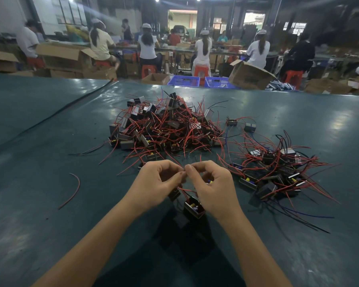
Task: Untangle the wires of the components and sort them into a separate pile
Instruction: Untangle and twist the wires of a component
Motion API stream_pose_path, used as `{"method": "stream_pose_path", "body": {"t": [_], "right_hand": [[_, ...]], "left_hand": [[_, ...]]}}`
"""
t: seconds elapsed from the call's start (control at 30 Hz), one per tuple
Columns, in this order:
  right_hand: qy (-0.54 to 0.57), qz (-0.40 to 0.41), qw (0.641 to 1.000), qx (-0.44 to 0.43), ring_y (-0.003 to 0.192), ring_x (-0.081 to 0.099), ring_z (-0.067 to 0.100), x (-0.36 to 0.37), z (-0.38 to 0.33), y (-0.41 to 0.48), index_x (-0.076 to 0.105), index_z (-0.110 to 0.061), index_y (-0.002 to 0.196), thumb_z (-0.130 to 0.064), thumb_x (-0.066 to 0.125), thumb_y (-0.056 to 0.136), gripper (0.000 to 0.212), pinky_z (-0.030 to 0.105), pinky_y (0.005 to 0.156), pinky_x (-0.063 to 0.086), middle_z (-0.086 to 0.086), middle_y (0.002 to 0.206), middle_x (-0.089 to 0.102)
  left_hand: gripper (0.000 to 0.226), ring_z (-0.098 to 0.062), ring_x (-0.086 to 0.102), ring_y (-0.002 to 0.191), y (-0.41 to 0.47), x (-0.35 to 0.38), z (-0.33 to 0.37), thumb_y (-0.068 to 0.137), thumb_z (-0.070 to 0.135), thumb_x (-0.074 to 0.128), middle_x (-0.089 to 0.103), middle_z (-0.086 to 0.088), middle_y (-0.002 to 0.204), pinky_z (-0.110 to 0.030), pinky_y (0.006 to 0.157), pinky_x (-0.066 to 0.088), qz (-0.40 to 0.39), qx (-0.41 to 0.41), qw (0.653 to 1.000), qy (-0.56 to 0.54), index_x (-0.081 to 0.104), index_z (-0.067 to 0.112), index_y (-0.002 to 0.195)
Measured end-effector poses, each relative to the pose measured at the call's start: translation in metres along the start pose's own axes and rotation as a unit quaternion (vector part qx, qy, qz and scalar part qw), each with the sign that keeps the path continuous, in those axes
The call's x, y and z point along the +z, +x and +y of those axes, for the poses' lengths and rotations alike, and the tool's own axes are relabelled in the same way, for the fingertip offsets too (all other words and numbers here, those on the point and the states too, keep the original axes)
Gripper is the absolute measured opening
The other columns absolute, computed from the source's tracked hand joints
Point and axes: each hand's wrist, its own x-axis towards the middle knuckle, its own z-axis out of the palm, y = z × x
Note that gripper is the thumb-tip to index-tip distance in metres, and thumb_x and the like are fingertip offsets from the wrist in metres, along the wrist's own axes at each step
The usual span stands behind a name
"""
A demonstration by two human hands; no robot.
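A small black component [194,207] hangs just below the two hands, at their 6 o'clock, its open top showing a yellow part. Its red wires [186,190] run up into the gap between the hands. A second component [174,194] sits tucked under the left hand [160,183].

Both hands are curled, and their fingertips meet at the middle. The left hand pinches the red wires between thumb and forefinger. The right hand [214,188] pinches them from the other side (something with a yellow spot shows inside its curled fingers, but I cannot tell what it is).

At 12 o'clock from the hands the big tangled pile [166,125] of components and red wires lies on the green counter [50,152], its nearest strands reaching almost to the knuckles. At 2 o'clock lies a smaller, looser pile [272,172], with a few blue and black wires trailing towards 4 o'clock. A single loose red wire [73,190] lies alone at 9 o'clock.

Beyond the counter's far edge stand blue baskets [183,81] and a cardboard box [251,77]. Other workers sit on red stools [148,70], backs turned.
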Motion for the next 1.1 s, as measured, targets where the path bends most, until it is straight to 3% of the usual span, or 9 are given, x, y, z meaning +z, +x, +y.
{"method": "stream_pose_path", "body": {"t": [0.17, 0.27, 0.33, 0.5, 0.6, 0.77, 0.93, 1.03, 1.1], "right_hand": [[0.000, 0.005, 0.997, 0.083, 0.052, 0.053, 0.001, 0.002, 0.002, 0.001, 0.070, -0.019, 0.070, -0.020, 0.066, 0.090, 0.020, 0.013, 0.050, 0.042, -0.008, 0.060, 0.063], [0.086, -0.012, 0.978, 0.189, 0.051, 0.051, 0.011, -0.001, 0.004, 0.004, 0.068, -0.011, 0.066, -0.014, 0.065, 0.088, 0.022, 0.023, 0.048, 0.043, 0.000, 0.057, 0.059], [0.127, -0.021, 0.967, 0.221, 0.048, 0.052, 0.010, -0.004, 0.003, 0.005, 0.068, -0.014, 0.068, -0.013, 0.067, 0.086, 0.018, 0.023, 0.048, 0.044, -0.006, 0.053, 0.059], [0.077, -0.011, 0.995, 0.068, 0.060, 0.060, 0.007, -0.002, 0.002, 0.002, 0.069, -0.028, 0.081, -0.015, 0.071, 0.088, 0.014, 0.021, 0.058, 0.052, -0.009, 0.073, 0.069], [-0.010, 0.010, 1.000, -0.007, 0.063, 0.059, 0.004, 0.001, 0.005, 0.001, 0.066, -0.031, 0.080, -0.019, 0.071, 0.088, 0.015, 0.013, 0.059, 0.045, -0.009, 0.072, 0.066], [-0.019, -0.015, 1.000, 0.004, 0.059, 0.056, 0.003, 0.000, 0.012, 0.001, 0.070, -0.025, 0.079, -0.032, 0.066, 0.091, 0.014, 0.014, 0.056, 0.042, -0.009, 0.067, 0.063], [-0.029, -0.049, 0.998, 0.018, 0.056, 0.057, 0.003, 0.000, 0.013, 0.000, 0.066, -0.031, 0.078, -0.035, 0.066, 0.090, 0.012, 0.016, 0.052, 0.044, -0.012, 0.065, 0.064], [-0.053, -0.049, 0.997, 0.028, 0.050, 0.051, 0.004, -0.001, 0.013, -0.001, 0.064, -0.027, 0.072, -0.035, 0.062, 0.093, 0.022, 0.026, 0.049, 0.044, -0.007, 0.060, 0.060], [-0.064, -0.061, 0.995, 0.053, 0.048, 0.048, 0.004, -0.001, 0.013, -0.001, 0.064, -0.021, 0.071, -0.034, 0.060, 0.094, 0.028, 0.029, 0.050, 0.043, -0.007, 0.054, 0.056]], "left_hand": [[0.003, -0.010, 0.067, 0.067, -0.004, 0.002, 0.000, 0.088, 0.014, 0.069, 0.071, 0.004, 0.074, -0.024, 0.066, 0.056, 0.008, 0.043, 0.997, 0.070, 0.072, 0.015, 0.089], [0.004, -0.008, 0.065, 0.066, -0.005, 0.002, 0.001, 0.088, 0.015, 0.070, 0.070, 0.008, 0.074, -0.022, 0.064, 0.054, -0.002, 0.072, 0.993, 0.096, 0.071, 0.019, 0.089], [0.006, -0.007, 0.063, 0.065, -0.004, 0.002, 0.001, 0.088, 0.014, 0.069, 0.069, 0.009, 0.073, -0.016, 0.062, 0.049, -0.006, 0.081, 0.991, 0.104, 0.071, 0.019, 0.088], [0.006, -0.009, 0.066, 0.068, -0.002, -0.002, -0.001, 0.089, 0.013, 0.068, 0.070, 0.005, 0.073, -0.022, 0.066, 0.054, -0.010, 0.044, 0.997, 0.064, 0.070, 0.017, 0.086], [0.009, -0.005, 0.066, 0.065, -0.001, -0.003, -0.002, 0.089, 0.011, 0.068, 0.071, 0.007, 0.071, -0.018, 0.063, 0.051, -0.019, 0.019, 0.999, 0.029, 0.071, 0.018, 0.083], [0.006, -0.007, 0.067, 0.066, -0.001, -0.006, -0.002, 0.089, 0.014, 0.067, 0.072, 0.005, 0.072, -0.018, 0.064, 0.051, -0.024, 0.003, 1.000, -0.004, 0.071, 0.016, 0.085], [0.008, -0.011, 0.068, 0.066, -0.001, -0.004, -0.004, 0.089, 0.012, 0.069, 0.071, 0.004, 0.070, -0.027, 0.067, 0.056, 0.013, 0.010, 1.000, 0.017, 0.071, 0.017, 0.083], [0.005, -0.012, 0.067, 0.063, -0.002, -0.002, -0.005, 0.087, 0.013, 0.070, 0.070, 0.005, 0.068, -0.028, 0.064, 0.056, 0.028, 0.051, 0.997, 0.057, 0.071, 0.015, 0.083], [0.003, -0.008, 0.065, 0.063, -0.004, -0.001, -0.005, 0.087, 0.012, 0.071, 0.068, 0.009, 0.069, -0.018, 0.061, 0.051, 0.034, 0.113, 0.986, 0.118, 0.072, 0.015, 0.085]]}}
